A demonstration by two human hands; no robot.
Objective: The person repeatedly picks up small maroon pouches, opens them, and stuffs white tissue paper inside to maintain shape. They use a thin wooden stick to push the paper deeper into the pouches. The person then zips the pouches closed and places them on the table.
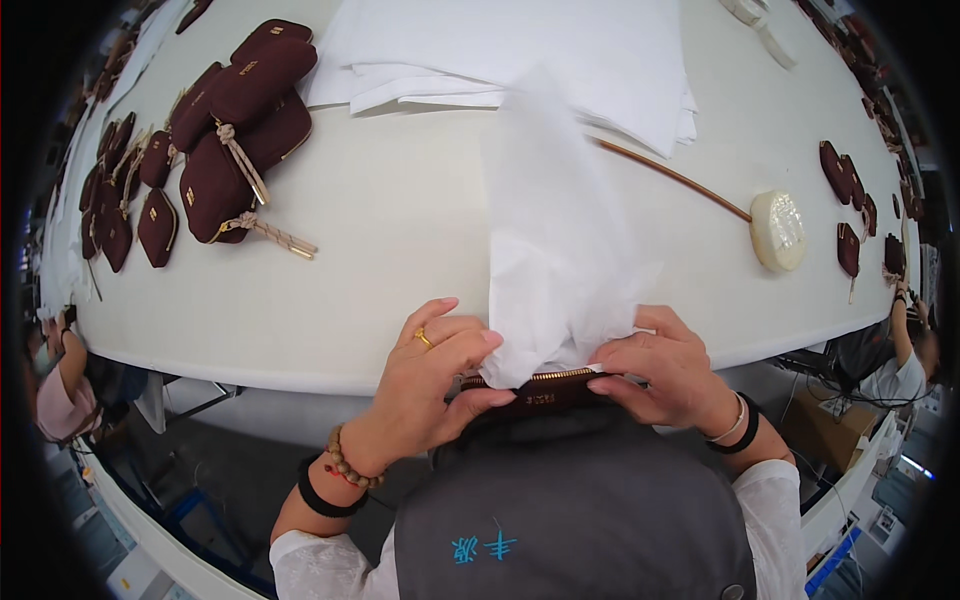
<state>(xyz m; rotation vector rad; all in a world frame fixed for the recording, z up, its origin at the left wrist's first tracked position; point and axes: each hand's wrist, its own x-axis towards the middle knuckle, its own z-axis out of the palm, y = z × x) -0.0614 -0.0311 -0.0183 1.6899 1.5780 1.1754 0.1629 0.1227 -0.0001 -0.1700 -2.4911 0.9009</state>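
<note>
At the table's front edge, a dark maroon zip pouch [545, 395] is held close to my body, its gold zipper facing up. A sheet of thin white tissue paper [560, 250] stands up from the zipper line, its lower end crumpled at the pouch's mouth. My left hand [440, 370] grips the pouch's left end, thumb on the near side and fingers by the paper. On the other end, my right hand [655, 365] is closed with its thumb on the pouch and its fingers against the paper. How far the paper goes inside is hidden.
Several maroon pouches [245, 110] with cord pulls are heaped at the left, and more pouches [840, 175] lie at the far right. White sheets [430, 50] are stacked at the back. A thin brown rod [670, 178] meets a pale round object [778, 232]. Other people sit at both sides.
</note>
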